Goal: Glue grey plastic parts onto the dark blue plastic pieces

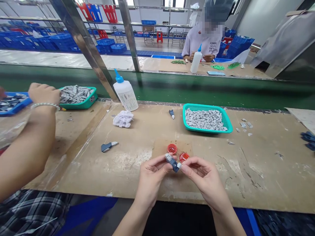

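Both my hands meet near the table's front edge over a small brown pad. My left hand [153,173] pinches a small blue-and-grey plastic part [171,162] between thumb and fingers. My right hand [203,174] pinches the other, white-tipped end of the same part. Just beyond my fingers sit two small red caps [177,152] holding liquid. A teal tray [227,124] filled with several grey parts lies further back to the right.
A white glue bottle [125,92] with a blue nozzle, a crumpled tissue [123,118] and a loose blue-grey part [108,146] lie left of centre. A co-worker's arm [29,137] reaches toward a second teal tray [85,104]. Another person sits across the green conveyor [172,88].
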A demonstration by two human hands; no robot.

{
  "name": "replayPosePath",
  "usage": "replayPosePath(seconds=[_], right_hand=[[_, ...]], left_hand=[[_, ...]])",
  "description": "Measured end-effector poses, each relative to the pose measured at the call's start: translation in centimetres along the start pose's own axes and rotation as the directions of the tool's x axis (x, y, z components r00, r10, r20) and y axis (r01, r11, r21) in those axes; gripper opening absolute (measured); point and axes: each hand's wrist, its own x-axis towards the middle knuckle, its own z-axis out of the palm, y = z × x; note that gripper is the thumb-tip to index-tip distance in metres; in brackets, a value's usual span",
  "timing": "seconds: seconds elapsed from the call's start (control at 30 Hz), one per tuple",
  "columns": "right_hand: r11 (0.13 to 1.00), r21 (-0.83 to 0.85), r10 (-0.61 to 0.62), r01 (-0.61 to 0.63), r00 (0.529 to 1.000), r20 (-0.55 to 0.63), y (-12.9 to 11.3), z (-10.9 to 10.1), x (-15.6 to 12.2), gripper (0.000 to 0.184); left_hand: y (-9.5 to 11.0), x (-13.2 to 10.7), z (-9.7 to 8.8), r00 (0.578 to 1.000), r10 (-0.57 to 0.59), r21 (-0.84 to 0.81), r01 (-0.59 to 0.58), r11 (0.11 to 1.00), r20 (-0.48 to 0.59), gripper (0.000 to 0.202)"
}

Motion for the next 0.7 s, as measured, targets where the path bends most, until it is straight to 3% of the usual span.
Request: replayPosePath(seconds=[0.23,0.47,0.7], right_hand=[[0.999,0.032,0.035,-0.036,0.999,0.028,0.67,0.19,0.07,0.016],[0.997,-0.014,0.074,-0.073,0.987,0.143,0.45,0.26,-0.10,0.022],[0.994,0.053,0.096,-0.101,0.991,0.093,0.19,0.67,-0.44,0.028]], left_hand=[[0.29,-0.34,0.54,0.998,0.053,0.005,-0.053,0.999,-0.024,0.024],[0.29,-0.57,0.74,0.983,0.169,0.120,-0.176,0.977,0.068,0.023],[0.50,-0.19,0.18,0.975,0.124,0.165,-0.156,0.974,0.187,0.021]])
